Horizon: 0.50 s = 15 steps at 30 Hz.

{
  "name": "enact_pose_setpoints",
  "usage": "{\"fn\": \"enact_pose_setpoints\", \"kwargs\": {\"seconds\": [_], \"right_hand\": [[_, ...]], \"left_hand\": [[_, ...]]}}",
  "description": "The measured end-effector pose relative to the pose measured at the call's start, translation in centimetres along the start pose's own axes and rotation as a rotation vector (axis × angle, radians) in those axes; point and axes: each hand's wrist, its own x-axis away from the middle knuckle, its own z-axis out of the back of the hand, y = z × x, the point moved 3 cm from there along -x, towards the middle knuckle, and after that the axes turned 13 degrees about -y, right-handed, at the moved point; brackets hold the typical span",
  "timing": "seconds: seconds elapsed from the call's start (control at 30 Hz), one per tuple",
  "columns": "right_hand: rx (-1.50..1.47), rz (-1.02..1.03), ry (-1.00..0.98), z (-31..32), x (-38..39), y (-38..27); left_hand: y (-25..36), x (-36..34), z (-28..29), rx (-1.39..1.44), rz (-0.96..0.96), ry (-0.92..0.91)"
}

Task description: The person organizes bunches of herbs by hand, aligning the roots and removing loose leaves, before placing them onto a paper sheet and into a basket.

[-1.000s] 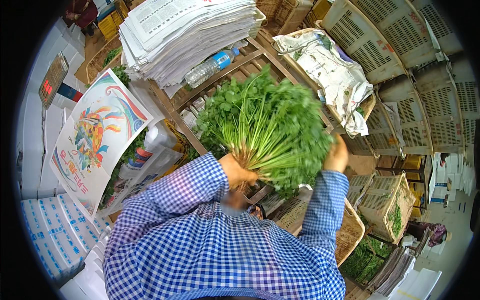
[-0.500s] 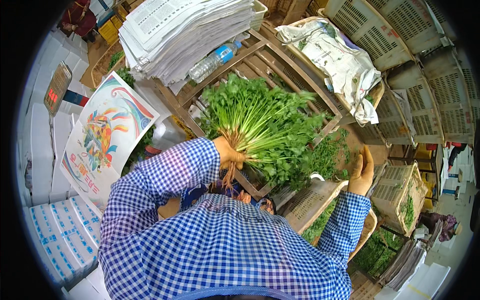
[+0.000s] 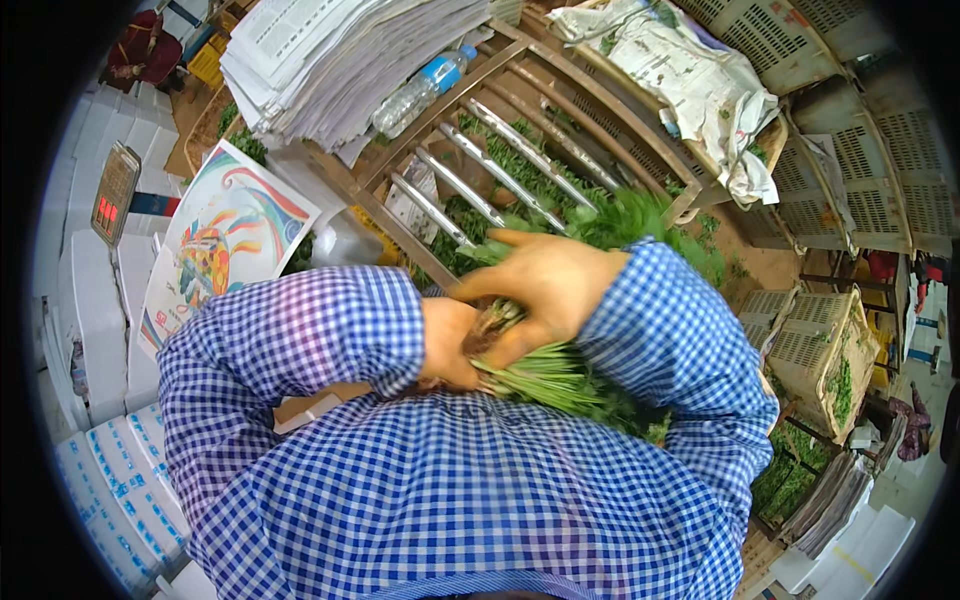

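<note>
A bunch of leafy green herbs with long pale stems (image 3: pixel 545 385) lies low in front of my chest, partly hidden by my hands and sleeves. My left hand (image 3: pixel 450 345) is closed around it near the roots. Over it is my right hand (image 3: pixel 550 285), blurred, fingers curved across the root end; whether it grips is unclear. More loose greens (image 3: pixel 650 220) spill beyond my right hand. Behind them, a brown metal slatted rack (image 3: pixel 485 60) with shiny bars has greens beneath.
A newspaper stack (image 3: pixel 340 60), water bottle (image 3: pixel 405 105), colourful poster (image 3: pixel 230 230) and digital scale (image 3: pixel 115 190) are left and behind. Paper-lined basket (image 3: pixel 665 80), stacked crates (image 3: pixel 830 180) and a crate (image 3: pixel 815 370) are right. White boxes (image 3: pixel 110 480) fill the lower left. A co-worker (image 3: pixel 140 50) is upper left.
My right hand has swung from the far right over to my left hand at the root end. The bunch has moved down toward my chest and swung round, uncovering the rack's bars.
</note>
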Motion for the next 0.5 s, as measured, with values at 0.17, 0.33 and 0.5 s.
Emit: {"fn": "enact_pose_setpoints", "kwargs": {"seconds": [0.17,0.33,0.5], "right_hand": [[-0.511,0.047,0.084,-7.8,1.1,3.7],[-0.670,-0.007,0.063,-10.8,0.5,3.8],[-0.715,-0.075,0.157,-13.1,0.9,4.0]], "left_hand": [[-4.6,-1.0,-2.1,0.384,-0.053,0.041],[-7.2,-3.1,-3.0,0.604,-0.082,-0.022],[-8.7,-2.6,-3.1,0.664,-0.135,-0.018]]}}
